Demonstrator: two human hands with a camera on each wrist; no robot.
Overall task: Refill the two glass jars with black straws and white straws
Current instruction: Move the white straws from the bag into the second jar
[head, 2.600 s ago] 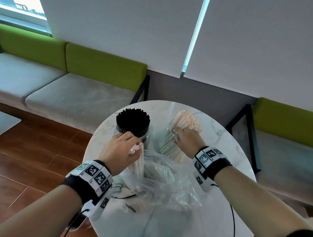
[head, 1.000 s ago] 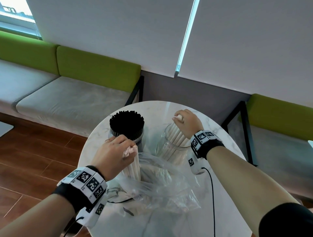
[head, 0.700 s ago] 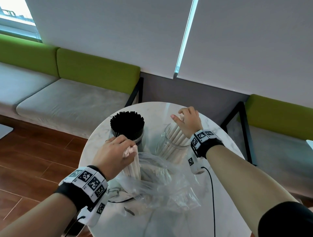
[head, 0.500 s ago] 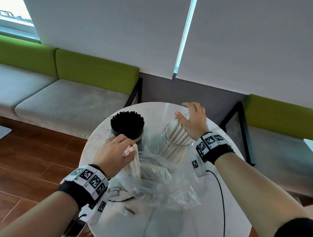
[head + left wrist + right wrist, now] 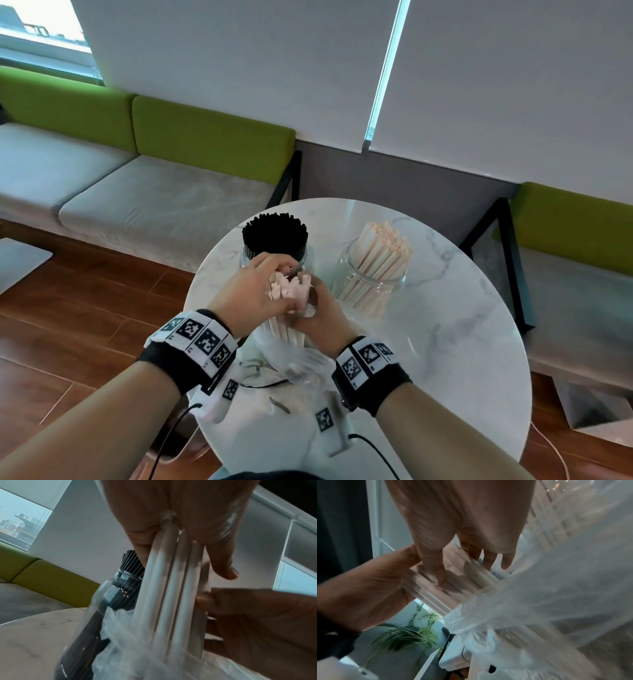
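Observation:
On the round marble table [image 5: 445,342] stand two glass jars: the left jar [image 5: 274,253] packed with black straws [image 5: 274,233], the right jar [image 5: 371,281] holding leaning white straws [image 5: 383,250]. In front of them my left hand [image 5: 255,291] grips an upright bundle of white straws [image 5: 289,291] that rises out of a clear plastic bag [image 5: 294,363]. My right hand [image 5: 320,317] holds the same bundle from the right. The right wrist view shows its thumb [image 5: 435,568] lying across the straws [image 5: 453,582] and its fingers behind them. In the left wrist view, the bundle [image 5: 171,588] hangs from my left palm.
The crumpled bag spreads over the near part of the table, with wrist cables trailing there. Grey benches with green backs [image 5: 205,133] run along the wall behind. The floor [image 5: 68,325] is wood, and the table's edge is close on the left.
My right hand let go of the white straws in the right jar and came back left to the bundle in my left hand. The left hand kept its grip.

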